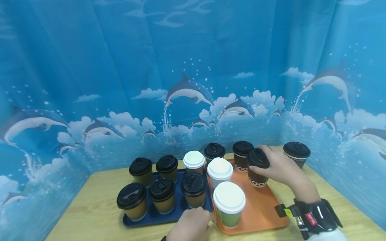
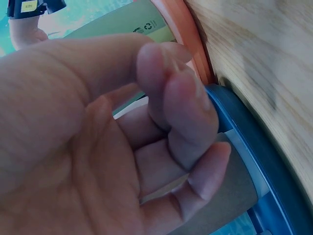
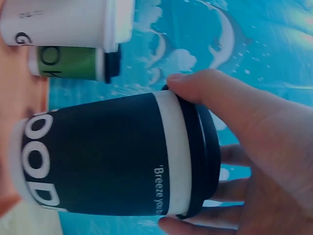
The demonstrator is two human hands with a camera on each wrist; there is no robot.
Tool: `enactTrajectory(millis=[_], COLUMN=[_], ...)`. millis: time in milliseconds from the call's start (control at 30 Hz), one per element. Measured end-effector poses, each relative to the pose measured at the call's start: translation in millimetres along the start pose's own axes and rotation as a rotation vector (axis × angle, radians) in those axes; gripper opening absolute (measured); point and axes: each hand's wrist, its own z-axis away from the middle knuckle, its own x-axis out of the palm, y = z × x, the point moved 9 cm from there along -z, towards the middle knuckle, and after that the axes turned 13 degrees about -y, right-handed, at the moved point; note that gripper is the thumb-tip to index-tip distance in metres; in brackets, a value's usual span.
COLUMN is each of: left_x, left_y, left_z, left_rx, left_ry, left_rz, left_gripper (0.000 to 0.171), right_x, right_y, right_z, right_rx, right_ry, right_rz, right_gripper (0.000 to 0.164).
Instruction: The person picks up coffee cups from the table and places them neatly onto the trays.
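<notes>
My right hand (image 1: 278,167) grips a dark brown paper cup (image 1: 257,176) by its black lid, over the back right of the orange tray (image 1: 257,211). In the right wrist view the cup (image 3: 102,156) has pale lettering, with thumb and fingers on opposite sides of the lid. My left hand (image 1: 193,222) is at the near edge of the blue tray (image 1: 155,221), close to a green cup (image 1: 230,214) with a white lid. Its fingers (image 2: 190,117) are loosely curled and hold nothing in the left wrist view.
Several brown cups (image 1: 163,202) with black lids and one white-lidded cup (image 1: 194,160) stand on the blue tray. Another white-lidded cup (image 1: 220,170) and a second dark brown cup (image 1: 241,162) are on the orange tray. A black-lidded cup (image 1: 297,152) stands right of it. A dolphin-print curtain (image 1: 135,83) surrounds the table.
</notes>
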Motion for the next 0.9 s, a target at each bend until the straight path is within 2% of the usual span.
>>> enactTrajectory(millis=[133,400,900], left_x=[-0.5,-4.1,-1.7], left_y=[-0.2,0.7,4.3], left_z=[0.4,1.0,-0.3], left_rx=[-0.018,0.008,0.026], left_ry=[0.009,0.041,0.017], left_rz=[-0.003,-0.031,-0.012], left_gripper=[0.016,0.018,0.018], right_x=[11,28,35], right_y=[-2,-4,8], right_z=[-7,-20,-20], right_rx=[-0.003,0.012,0.043], right_ry=[0.011,0.004,0.019], right_rz=[-0.008,-0.029,-0.022], right_gripper=[0.087,0.089,0.086])
